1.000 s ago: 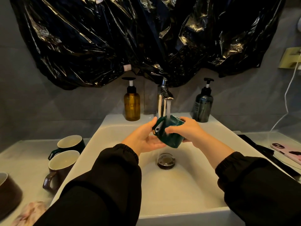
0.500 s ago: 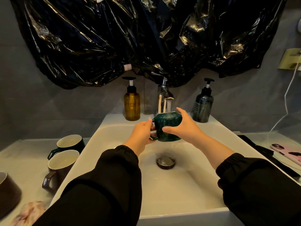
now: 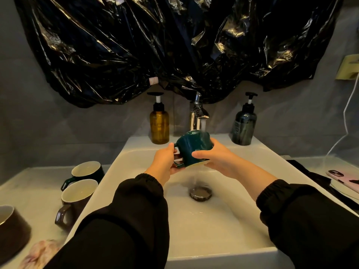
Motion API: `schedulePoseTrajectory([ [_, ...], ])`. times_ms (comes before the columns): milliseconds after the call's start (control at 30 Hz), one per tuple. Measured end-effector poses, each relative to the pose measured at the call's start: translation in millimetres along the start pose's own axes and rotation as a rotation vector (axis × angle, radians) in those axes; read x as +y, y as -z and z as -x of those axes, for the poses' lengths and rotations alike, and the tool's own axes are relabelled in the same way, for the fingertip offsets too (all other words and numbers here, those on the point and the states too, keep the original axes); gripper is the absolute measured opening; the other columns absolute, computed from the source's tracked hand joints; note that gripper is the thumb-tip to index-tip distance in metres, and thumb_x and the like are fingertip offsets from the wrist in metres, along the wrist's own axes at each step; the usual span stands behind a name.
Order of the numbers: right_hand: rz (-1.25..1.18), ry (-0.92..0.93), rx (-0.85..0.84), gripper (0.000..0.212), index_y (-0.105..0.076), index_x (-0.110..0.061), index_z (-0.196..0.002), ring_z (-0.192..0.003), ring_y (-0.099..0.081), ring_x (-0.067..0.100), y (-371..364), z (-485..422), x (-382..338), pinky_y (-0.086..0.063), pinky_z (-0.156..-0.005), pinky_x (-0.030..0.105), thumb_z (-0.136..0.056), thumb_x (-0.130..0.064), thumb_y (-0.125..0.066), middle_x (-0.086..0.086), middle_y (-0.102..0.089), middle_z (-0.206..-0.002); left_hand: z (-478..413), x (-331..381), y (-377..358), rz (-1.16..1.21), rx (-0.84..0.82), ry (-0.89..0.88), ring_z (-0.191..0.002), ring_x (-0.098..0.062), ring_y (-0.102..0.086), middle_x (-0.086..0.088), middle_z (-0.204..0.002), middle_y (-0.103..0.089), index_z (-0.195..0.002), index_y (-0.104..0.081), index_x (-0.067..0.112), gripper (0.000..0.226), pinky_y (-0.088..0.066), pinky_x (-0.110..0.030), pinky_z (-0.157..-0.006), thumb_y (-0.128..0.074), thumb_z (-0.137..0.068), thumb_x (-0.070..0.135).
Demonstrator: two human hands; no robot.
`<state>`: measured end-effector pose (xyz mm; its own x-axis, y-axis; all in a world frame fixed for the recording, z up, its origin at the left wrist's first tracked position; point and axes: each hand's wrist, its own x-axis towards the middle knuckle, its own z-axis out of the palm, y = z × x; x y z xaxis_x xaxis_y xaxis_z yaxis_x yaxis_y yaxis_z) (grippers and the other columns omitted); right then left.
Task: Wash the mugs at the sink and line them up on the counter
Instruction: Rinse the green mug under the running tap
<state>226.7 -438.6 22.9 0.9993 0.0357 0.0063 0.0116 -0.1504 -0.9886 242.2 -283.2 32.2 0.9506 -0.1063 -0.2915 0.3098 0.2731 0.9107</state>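
— Teal mug (image 3: 191, 147): where is it now?
— Over the sink (image 3: 223, 230), right under the tap (image 3: 197, 117), mouth down and base up. A second ago it lay tilted with the stream running into its mouth. Now the water strikes the base and runs off toward the drain (image 3: 200, 193).
— And the hands?
— The left hand (image 3: 165, 164) pinches the handle. The right hand (image 3: 215, 160) is curled round the body, thumb across the near side.
— So what does the flip mean?
— I judge the inside is rinsed and the outside is getting its turn, draining as it goes. Next should come the counter (image 3: 35, 187), where a dark green mug (image 3: 85, 172) and a brown mug (image 3: 77, 197) stand upright, close beside each other.
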Motion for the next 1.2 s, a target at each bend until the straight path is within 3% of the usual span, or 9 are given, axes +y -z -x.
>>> schedulePoseTrajectory([
  [100,-0.066,-0.01,-0.044,0.071,-0.046,-0.025,-0.128,-0.119,-0.054,0.027,13.8,1.3,-1.7,-0.038,-0.107,0.051,-0.068,-0.013,-0.082,0.003,-0.059,-0.126,3.5,-0.8,-3.8,0.04,-0.09,0.007,-0.112,-0.036,-0.054,-0.019,-0.125,-0.054,-0.127,-0.045,0.004,0.035,-0.049,-0.048,-0.086,-0.033,-0.103,0.027],
  [267,-0.047,0.015,-0.231,0.07,-0.044,-0.027,-0.125,-0.115,-0.059,0.025,43.0,11.8,-4.7,-0.052,-0.09,0.037,-0.07,0.007,-0.071,0.007,-0.058,-0.128,9.8,-9.0,-14.3,-0.19,-0.174,-0.133,-0.11,-0.028,-0.057,-0.012,-0.122,-0.058,-0.114,-0.052,0.009,0.028,-0.052,-0.043,-0.088,-0.032,-0.103,0.025],
  [500,0.035,-0.025,-0.25,0.064,-0.044,-0.032,-0.123,-0.116,-0.056,0.023,46.3,14.2,-9.3,-0.05,-0.093,0.037,-0.08,0.008,-0.066,0.001,-0.057,-0.127,6.3,-8.2,-20.3,-0.249,-0.088,-0.18,-0.114,-0.029,-0.057,-0.011,-0.119,-0.059,-0.12,-0.052,0.01,0.03,-0.049,-0.046,-0.095,-0.034,-0.103,0.025],
  [600,0.045,-0.009,-0.177,0.086,-0.026,-0.032,-0.143,-0.122,-0.052,0.024,37.1,11.0,-11.3,-0.045,-0.102,0.043,-0.078,0.002,-0.071,0.002,-0.046,-0.138,1.5,0.7,-17.9,-0.179,0.008,-0.117,-0.108,-0.03,-0.059,-0.013,-0.111,-0.06,-0.119,-0.054,0.008,0.034,-0.049,-0.046,-0.096,-0.033,-0.103,0.029],
  [700,0.011,0.011,-0.164,0.101,-0.011,-0.04,-0.148,-0.121,-0.053,0.023,30.8,11.2,-13.6,-0.043,-0.104,0.041,-0.078,-0.002,-0.073,-0.002,-0.041,-0.137,-1.8,0.1,-11.9,-0.162,0.061,-0.099,-0.096,-0.029,-0.059,-0.014,-0.105,-0.059,-0.09,-0.05,0.01,0.031,-0.054,-0.042,-0.083,-0.031,-0.103,0.031],
  [767,0.014,0.028,-0.195,0.094,-0.02,-0.039,-0.144,-0.12,-0.054,0.02,29.0,13.3,-15.4,-0.044,-0.103,0.039,-0.075,-0.006,-0.074,-0.001,-0.045,-0.137,-1.5,-2.9,-8.0,-0.158,0.064,-0.083,-0.089,-0.027,-0.058,-0.017,-0.104,-0.06,-0.078,-0.045,0.012,0.034,-0.054,-0.038,-0.068,-0.031,-0.103,0.03],
  [900,0.012,0.037,-0.232,0.069,-0.034,-0.033,-0.131,-0.114,-0.057,0.016,24.9,18.4,-17.3,-0.048,-0.094,0.03,-0.079,-0.002,-0.069,0.001,-0.054,-0.127,1.9,-5.8,-0.3,-0.029,0.005,0.037,-0.09,-0.024,-0.06,-0.02,-0.113,-0.062,-0.091,-0.055,0.009,0.031,-0.054,-0.037,-0.07,-0.033,-0.103,0.027],
  [1067,0.008,0.0,-0.091,0.043,-0.049,-0.019,-0.124,-0.11,-0.06,0.018,21.8,15.4,-13.6,-0.048,-0.095,0.032,-0.085,-0.013,-0.068,0.003,-0.061,-0.119,8.5,-3.9,3.0,0.068,-0.087,0.196,-0.086,-0.031,-0.062,-0.015,-0.087,-0.061,-0.101,-0.055,0.004,0.022,-0.052,-0.034,-0.044,-0.038,-0.102,0.019],
  [1200,-0.147,-0.129,0.079,0.018,-0.056,-0.019,-0.102,-0.099,-0.062,0.019,27.4,16.4,-13.6,-0.052,-0.082,0.031,-0.089,-0.031,-0.064,0.006,-0.062,-0.112,7.9,-3.4,-0.5,0.057,-0.174,0.193,-0.09,-0.036,-0.065,-0.023,-0.105,-0.065,-0.121,-0.047,0.002,0.033,-0.056,-0.041,-0.067,-0.036,-0.102,0.027],
])
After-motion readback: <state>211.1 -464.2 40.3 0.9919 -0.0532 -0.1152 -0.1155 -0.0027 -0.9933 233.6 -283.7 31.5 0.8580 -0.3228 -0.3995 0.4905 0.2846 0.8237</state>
